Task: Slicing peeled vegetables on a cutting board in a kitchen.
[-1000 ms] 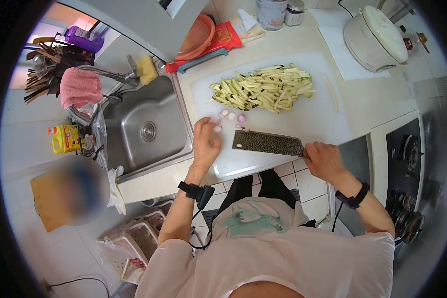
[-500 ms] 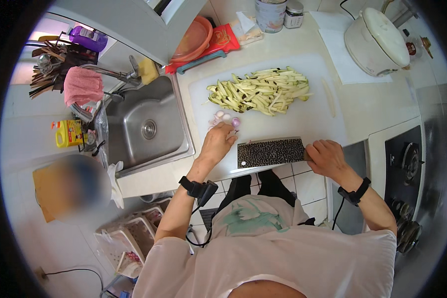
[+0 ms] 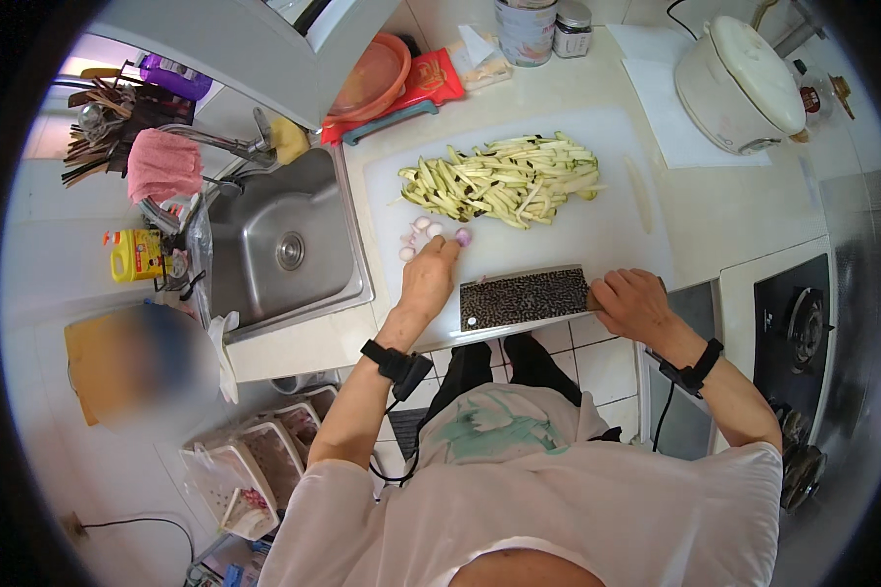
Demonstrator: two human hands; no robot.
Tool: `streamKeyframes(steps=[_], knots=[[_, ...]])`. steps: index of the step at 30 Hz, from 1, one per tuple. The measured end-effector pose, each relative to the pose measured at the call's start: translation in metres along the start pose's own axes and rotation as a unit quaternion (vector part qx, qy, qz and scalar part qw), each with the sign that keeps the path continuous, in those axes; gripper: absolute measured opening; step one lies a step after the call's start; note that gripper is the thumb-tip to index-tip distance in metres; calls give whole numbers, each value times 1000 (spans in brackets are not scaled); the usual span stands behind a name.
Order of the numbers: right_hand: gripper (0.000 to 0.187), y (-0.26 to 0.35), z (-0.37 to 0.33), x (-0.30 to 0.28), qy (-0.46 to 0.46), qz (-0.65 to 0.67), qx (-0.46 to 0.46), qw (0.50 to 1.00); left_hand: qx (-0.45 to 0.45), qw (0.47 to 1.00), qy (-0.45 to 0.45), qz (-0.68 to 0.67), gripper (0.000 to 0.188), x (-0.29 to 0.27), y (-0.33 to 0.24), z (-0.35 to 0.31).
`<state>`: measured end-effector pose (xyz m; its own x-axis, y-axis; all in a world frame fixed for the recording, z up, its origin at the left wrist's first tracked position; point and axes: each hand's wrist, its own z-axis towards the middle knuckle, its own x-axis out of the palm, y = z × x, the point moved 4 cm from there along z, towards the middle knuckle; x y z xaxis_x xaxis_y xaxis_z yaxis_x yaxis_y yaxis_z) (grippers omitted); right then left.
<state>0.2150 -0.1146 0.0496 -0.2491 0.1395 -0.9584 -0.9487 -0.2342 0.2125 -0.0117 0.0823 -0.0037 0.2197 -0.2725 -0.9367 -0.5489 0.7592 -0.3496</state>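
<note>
My right hand is wrapped round the handle of a cleaver. Its broad, dark, dimpled blade lies nearly flat along the near edge of the white cutting board. My left hand is over the board's left part, fingers bent down and drawn together; whatever is under the fingertips is hidden. Close by its fingertips are several small pale peeled cloves and a small purple shallot. Beyond them, a wide heap of pale green strips with dark skin bits covers the board's middle.
A steel sink borders the board on the left. At the back are an orange basin, a red packet, a tin and a jar. A white lidded pot and a gas hob stand at right.
The fingers and thumb of my left hand have drawn closer together, and more of the cloves show beside it. My right hand keeps its hold on the cleaver. The view has shifted slightly.
</note>
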Motion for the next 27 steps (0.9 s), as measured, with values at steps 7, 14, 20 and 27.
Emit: streamKeyframes(steps=[7, 14, 20, 27], knots=[[16, -3, 8, 3, -20, -8, -31, 999, -162, 935, 36, -314, 6, -10, 4, -11], [14, -2, 14, 0, -24, -30, -33, 999, -91, 944, 88, -303, 4, -12, -13, 2], [12, 3, 18, 0, -10, -64, -6, 998, -20, 929, 105, -355, 5, -7, -10, 5], [8, 19, 29, 4, 11, -56, -15, 998, -76, 913, 94, -391, 12, 0, 13, -5]])
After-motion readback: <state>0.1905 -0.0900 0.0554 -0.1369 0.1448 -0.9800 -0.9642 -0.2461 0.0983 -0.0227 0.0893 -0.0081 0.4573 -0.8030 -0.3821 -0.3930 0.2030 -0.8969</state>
